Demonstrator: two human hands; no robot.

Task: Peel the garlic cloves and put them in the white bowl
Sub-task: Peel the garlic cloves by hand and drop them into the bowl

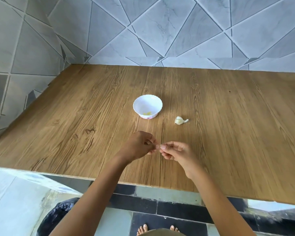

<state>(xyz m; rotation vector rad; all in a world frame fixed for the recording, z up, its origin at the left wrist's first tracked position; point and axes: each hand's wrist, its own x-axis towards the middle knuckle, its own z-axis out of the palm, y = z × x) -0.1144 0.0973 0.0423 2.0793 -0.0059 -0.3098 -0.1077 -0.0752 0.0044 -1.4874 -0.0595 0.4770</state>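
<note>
Left hand and right hand meet at the fingertips, both pinching 1 small pale garlic clove, barely visible. Best to steady it, nick the skin with a nail, then strip. Beyond lies a papery white garlic bulb remnant, then the scalloped white bowl with yellowish bits inside.

No legible text; dark mark on white bowl base too small
</note>
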